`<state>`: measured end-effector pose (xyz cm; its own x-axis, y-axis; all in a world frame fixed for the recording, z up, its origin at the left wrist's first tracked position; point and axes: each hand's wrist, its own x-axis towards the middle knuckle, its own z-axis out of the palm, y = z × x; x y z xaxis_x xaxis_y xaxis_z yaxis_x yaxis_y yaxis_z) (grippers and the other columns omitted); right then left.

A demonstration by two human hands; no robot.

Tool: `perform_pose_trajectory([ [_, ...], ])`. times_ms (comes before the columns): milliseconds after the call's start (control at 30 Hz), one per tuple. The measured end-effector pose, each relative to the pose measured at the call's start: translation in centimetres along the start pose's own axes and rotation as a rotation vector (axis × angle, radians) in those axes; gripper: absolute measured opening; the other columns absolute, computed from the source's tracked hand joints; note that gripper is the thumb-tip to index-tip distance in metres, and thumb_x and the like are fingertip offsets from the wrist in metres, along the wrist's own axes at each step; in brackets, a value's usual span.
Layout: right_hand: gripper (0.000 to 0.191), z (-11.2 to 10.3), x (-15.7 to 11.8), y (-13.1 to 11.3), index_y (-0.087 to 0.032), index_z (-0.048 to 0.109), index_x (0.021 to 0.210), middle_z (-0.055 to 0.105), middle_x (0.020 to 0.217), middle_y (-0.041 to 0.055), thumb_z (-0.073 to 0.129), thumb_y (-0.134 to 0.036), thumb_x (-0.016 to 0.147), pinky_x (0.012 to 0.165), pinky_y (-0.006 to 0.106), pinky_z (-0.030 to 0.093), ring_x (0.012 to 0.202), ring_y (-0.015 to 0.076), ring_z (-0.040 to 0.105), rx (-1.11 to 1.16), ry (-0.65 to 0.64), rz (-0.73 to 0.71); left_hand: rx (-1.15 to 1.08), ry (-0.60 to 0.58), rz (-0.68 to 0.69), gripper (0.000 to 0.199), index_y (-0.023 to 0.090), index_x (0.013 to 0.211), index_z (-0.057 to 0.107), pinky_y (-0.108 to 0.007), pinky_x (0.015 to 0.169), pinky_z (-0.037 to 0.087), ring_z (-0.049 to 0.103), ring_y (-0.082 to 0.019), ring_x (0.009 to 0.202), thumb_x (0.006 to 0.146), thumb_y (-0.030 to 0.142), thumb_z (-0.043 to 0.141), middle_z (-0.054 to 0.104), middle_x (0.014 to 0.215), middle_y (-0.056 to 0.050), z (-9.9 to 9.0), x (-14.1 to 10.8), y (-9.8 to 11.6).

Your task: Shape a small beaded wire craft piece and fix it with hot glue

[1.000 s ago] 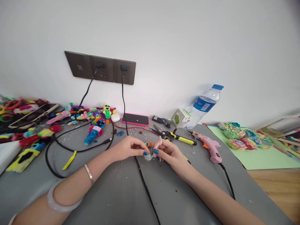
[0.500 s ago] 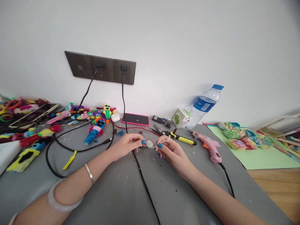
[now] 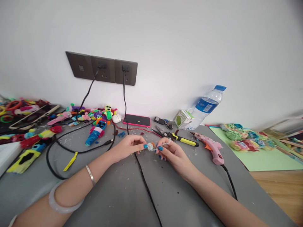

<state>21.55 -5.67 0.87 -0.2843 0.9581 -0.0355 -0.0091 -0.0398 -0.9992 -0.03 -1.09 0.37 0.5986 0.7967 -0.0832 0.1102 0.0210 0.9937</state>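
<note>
Between my hands is a small silvery-white coil of tinsel pipe cleaner, with a bit of orange showing at its upper right edge. My left hand pinches the coil's left side between thumb and fingers. From the coil a loose silvery tail runs right into my right hand, whose thumb and index finger are closed on it. The tail's end sticks up past the right fingers. Yellow-and-black pliers lie just behind my right hand. A black cable passes beneath my left fingertips.
A pink glue gun with a cord lies at right, near green paper bearing crumpled flowers. Behind stand a water bottle and a small carton. A pink-edged phone lies by the wall. Pipe-cleaner figures crowd the left.
The silvery coil has shifted slightly left and turned in my fingers, and an orange bit now shows beside it. My right fingers have moved a little left.
</note>
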Motion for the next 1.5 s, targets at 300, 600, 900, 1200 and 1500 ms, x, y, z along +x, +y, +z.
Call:
perform_pose_trajectory([
  [300, 0.036, 0.1, 0.0, -0.1, -0.02, 0.056, 0.086, 0.062, 0.075, 0.0007, 0.068, -0.053, 0.082, 0.057, 0.024, 0.037, 0.061, 0.0107, 0.048, -0.006, 0.015, 0.011, -0.055, 0.068, -0.007, 0.03, 0.017, 0.08, 0.06, -0.023, 0.06, 0.043, 0.049, -0.01, 0.063, 0.081, 0.046, 0.066, 0.053, 0.076, 0.001, 0.1, 0.1, 0.1],
  [600, 0.034, 0.0, 0.0, 0.0, -0.02, 0.055, 0.086, 0.063, 0.077, 0.001, 0.069, -0.051, 0.083, 0.058, 0.024, 0.039, 0.062, 0.011, 0.051, -0.001, 0.001, -0.007, -0.031, 0.06, -0.006, 0.029, 0.015, 0.081, 0.064, -0.023, 0.06, 0.043, 0.05, -0.01, 0.063, 0.081, 0.045, 0.066, 0.055, 0.074, 0.001, 0.2, 0.1, 0.0],
  [900, 0.033, 0.1, -0.1, -0.1, -0.02, 0.058, 0.086, 0.068, 0.081, 0.0044, 0.069, -0.051, 0.082, 0.059, 0.026, 0.041, 0.065, 0.0137, 0.056, -0.045, 0.027, -0.005, -0.04, 0.033, -0.018, 0.025, 0.015, 0.083, 0.066, -0.025, 0.061, 0.042, 0.049, -0.011, 0.064, 0.078, 0.04, 0.069, 0.056, 0.072, 0.0, 0.1, 0.2, -0.3],
  [1200, 0.029, -0.1, 0.0, 0.1, -0.02, 0.06, 0.086, 0.069, 0.08, 0.0036, 0.069, -0.047, 0.083, 0.059, 0.025, 0.042, 0.065, 0.013, 0.057, -0.05, 0.061, -0.043, -0.029, 0.025, -0.023, 0.023, 0.015, 0.082, 0.068, -0.025, 0.062, 0.043, 0.051, -0.012, 0.064, 0.079, 0.038, 0.068, 0.058, 0.072, 0.0, 0.0, 0.1, -0.2],
  [1500, 0.03, 0.0, -0.1, -0.2, -0.019, 0.061, 0.084, 0.069, 0.083, 0.0047, 0.069, -0.048, 0.083, 0.062, 0.027, 0.043, 0.066, 0.0139, 0.057, -0.076, 0.01, -0.025, -0.014, 0.021, -0.003, 0.022, 0.015, 0.084, 0.067, -0.025, 0.062, 0.043, 0.049, -0.012, 0.065, 0.081, 0.037, 0.067, 0.056, 0.072, 0.0, -0.1, 0.2, -0.9],
])
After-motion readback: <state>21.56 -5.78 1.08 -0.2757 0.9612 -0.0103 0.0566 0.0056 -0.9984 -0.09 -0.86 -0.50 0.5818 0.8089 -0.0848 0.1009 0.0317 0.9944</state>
